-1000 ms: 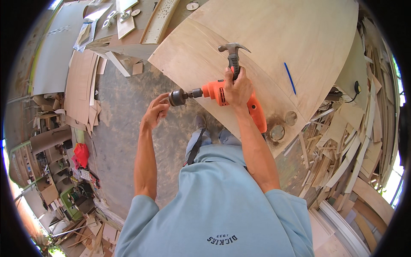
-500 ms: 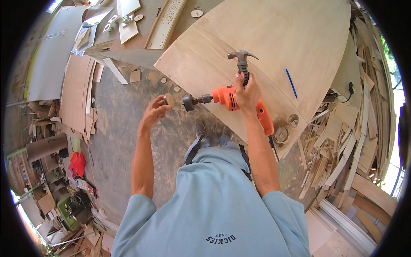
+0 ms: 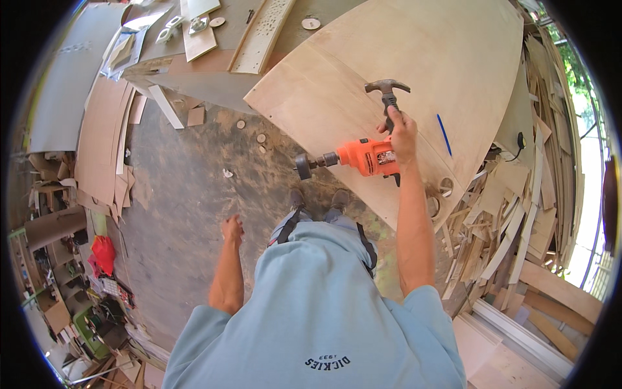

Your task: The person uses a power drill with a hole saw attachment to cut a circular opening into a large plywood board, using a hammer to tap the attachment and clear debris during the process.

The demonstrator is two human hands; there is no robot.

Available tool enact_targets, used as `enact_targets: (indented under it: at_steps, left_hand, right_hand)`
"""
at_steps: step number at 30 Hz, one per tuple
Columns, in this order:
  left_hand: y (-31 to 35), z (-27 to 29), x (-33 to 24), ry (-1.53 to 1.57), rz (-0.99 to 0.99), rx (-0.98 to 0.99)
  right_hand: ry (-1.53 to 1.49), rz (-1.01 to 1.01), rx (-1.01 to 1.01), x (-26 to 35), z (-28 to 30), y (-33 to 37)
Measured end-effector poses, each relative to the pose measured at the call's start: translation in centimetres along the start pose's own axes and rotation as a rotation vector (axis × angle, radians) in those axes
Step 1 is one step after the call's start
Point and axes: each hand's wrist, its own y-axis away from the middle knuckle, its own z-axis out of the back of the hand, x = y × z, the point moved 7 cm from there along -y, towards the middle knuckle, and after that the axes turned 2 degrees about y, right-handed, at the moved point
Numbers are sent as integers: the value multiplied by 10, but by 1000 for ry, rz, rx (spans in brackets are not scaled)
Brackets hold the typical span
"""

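My right hand (image 3: 403,137) is closed round the dark handle of a claw hammer (image 3: 387,85), whose head points away from me. Just below that hand hangs an orange power drill (image 3: 368,157), apparently held in the same grip; my forearm hides its rear. A dark hole saw (image 3: 302,166) is fitted in its chuck, pointing left. Low on the left, my left hand (image 3: 232,228) is empty, its fingers loosely curled and slightly blurred. Small round wooden discs (image 3: 261,138) lie on the floor ahead.
A large plywood sheet (image 3: 447,58) lies ahead right, bearing a blue pen (image 3: 444,135) and round cut-outs near its close corner. Wood offcuts (image 3: 499,227) pile up at right. Leaning brown sheets (image 3: 103,142) and a red bag (image 3: 103,254) are at left.
My left hand has let go of the wooden disc and dropped back toward my body. My right hand has moved slightly right with the hammer and drill, and the drill has tilted.
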Motion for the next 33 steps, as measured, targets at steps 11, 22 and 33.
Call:
enact_targets:
  at_steps: [11, 22, 33]
  left_hand:
    - [24, 78, 123, -98, 131, -46]
    - [6, 45, 61, -109, -21, 51]
    - [-19, -10, 9, -50, -130, 348]
  right_hand:
    - [155, -31, 123, -24, -35, -89]
    - [909, 223, -110, 7, 19, -72]
    - [166, -301, 316, -55, 63, 60]
